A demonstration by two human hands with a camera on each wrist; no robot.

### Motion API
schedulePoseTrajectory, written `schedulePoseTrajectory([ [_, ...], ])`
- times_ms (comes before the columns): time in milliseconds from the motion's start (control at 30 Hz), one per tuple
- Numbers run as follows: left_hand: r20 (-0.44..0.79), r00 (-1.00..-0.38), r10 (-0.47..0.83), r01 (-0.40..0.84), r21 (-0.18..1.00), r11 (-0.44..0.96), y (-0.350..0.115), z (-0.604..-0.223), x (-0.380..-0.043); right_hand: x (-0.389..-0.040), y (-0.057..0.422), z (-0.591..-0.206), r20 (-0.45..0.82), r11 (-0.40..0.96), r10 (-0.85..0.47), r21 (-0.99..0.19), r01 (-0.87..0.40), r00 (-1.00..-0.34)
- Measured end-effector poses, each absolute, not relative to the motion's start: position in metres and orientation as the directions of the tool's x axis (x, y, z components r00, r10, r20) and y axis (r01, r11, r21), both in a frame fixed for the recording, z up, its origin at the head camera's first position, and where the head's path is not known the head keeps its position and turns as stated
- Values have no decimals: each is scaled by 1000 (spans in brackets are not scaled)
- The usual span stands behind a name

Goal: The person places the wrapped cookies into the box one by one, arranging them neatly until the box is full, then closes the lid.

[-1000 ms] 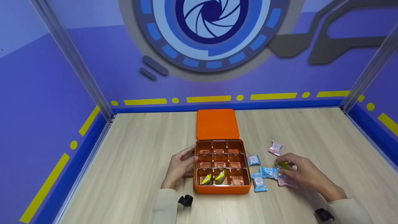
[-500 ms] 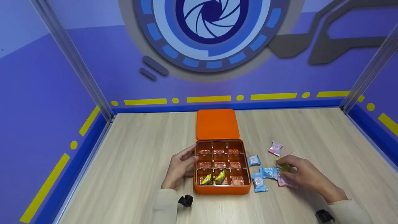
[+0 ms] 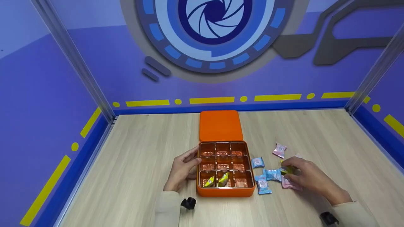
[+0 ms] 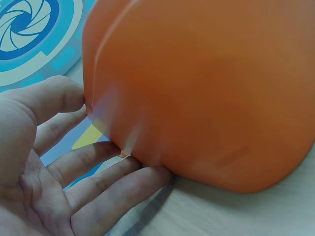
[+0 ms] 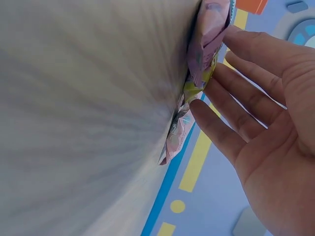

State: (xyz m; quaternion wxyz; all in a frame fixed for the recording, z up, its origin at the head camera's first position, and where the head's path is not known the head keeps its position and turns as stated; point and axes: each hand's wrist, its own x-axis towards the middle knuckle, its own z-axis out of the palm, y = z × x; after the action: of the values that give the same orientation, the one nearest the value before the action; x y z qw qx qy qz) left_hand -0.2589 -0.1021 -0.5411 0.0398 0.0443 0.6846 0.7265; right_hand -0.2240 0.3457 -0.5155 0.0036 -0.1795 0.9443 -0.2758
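Observation:
An orange box (image 3: 226, 192) with a clear tray of several compartments stands on the table, its orange lid (image 3: 221, 126) laid back behind it. Two yellow-wrapped candies, one at left (image 3: 209, 182) and one in the middle (image 3: 223, 179), sit in separate front compartments. My left hand (image 3: 181, 168) rests against the box's left side, its thumb at the rim and its fingers fairly straight. On the right, my right hand (image 3: 311, 176) has thumb and index finger around another yellow-wrapped candy (image 3: 286, 170), low among the loose candies. In the right wrist view, a pink candy (image 5: 209, 37) lies right at the thumb tip.
Blue candies (image 3: 263, 184) lie beside the box's right wall. One pink candy (image 3: 279, 150) lies farther back, and another pink candy (image 3: 291, 184) is partly under my right hand. Blue panels (image 3: 176, 88) enclose the wooden table (image 3: 142, 142) at the back and sides.
My right hand's fingers have shifted slightly over the yellow-wrapped candy, which has turned and moved a little toward me. My left hand and the box have stayed still.

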Motion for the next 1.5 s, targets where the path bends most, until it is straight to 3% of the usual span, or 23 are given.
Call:
schedulePoseTrajectory([
  [567,-12,-994,109,-18,998,-55,-102,-541,-258,-229,346,-516,70,787,-338,-526,-322,-939],
  [1500,-30,-993,110,-41,994,-98,-101,-540,-258,-227,347,-513,175,777,-288,-532,-336,-942],
])
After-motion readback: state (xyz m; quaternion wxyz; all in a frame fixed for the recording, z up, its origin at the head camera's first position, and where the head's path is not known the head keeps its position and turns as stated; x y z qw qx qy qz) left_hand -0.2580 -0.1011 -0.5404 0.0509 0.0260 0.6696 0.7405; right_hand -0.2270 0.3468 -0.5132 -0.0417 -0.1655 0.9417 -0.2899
